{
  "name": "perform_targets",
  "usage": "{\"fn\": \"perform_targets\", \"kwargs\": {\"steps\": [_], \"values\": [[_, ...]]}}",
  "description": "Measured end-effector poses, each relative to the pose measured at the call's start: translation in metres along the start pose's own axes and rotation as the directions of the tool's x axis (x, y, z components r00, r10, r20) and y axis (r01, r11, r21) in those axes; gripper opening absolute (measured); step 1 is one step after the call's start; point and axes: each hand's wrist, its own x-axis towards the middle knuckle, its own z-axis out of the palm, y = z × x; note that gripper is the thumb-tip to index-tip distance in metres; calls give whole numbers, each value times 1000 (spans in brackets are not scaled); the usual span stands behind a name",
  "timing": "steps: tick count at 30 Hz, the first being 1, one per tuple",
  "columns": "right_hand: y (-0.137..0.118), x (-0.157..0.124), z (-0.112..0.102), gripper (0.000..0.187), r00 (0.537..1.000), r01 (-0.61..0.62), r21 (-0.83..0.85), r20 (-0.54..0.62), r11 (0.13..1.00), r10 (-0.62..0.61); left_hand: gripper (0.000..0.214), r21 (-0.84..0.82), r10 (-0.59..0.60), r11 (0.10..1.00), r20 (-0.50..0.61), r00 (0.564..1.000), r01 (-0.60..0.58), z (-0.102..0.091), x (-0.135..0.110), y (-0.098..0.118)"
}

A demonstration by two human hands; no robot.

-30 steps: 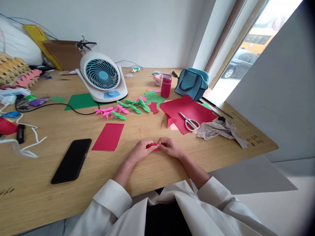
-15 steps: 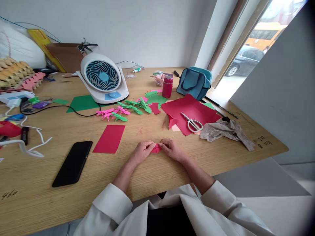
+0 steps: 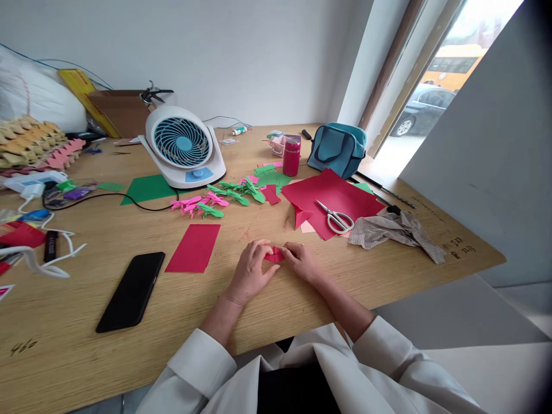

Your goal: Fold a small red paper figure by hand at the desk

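A small folded red paper piece [image 3: 275, 255] lies on the wooden table [image 3: 107, 368] near its front edge. My left hand [image 3: 251, 270] presses on its left side with curled fingers. My right hand [image 3: 302, 261] pinches its right side. Both hands are closed on the paper. A flat red paper rectangle [image 3: 194, 248] lies to the left of my hands, and a black phone [image 3: 131, 291] lies further left.
Large red sheets [image 3: 332, 195] with white scissors [image 3: 335, 218] lie behind my right hand, beside a crumpled cloth [image 3: 394, 230]. Pink and green folded paper shapes [image 3: 215, 197], a white desk fan [image 3: 183, 145], a red bottle [image 3: 291, 156] and a blue bag [image 3: 338, 148] stand farther back. Cables and clutter fill the left.
My hands have stayed on the small red paper, shifting slightly; the left hand now lies more over its left side. The camera view has tilted a little.
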Motion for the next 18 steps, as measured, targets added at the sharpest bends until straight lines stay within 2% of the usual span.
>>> {"fn": "perform_targets", "kwargs": {"steps": [3,6,11,16,18], "values": [[0,1,1,38,1000,4,-8,23,1000,-3,16,131,86,987,86,993,-97,1,0,5],[-1,0,1,38,999,28,-36,48,999,-26,14,195,152,966,112,982,-172,3,1,5],[-5,-5,0,30,994,92,-105,68,990,-85,15,247,162,949,155,975,-197,5,-4,3],[-8,-21,-10,13,996,82,-154,-29,985,-88,17,316,149,925,208,967,-210,7,-8,5],[-9,-29,-17,9,988,121,-142,-76,983,-133,17,337,152,916,213,965,-219,8,-8,7]]}}
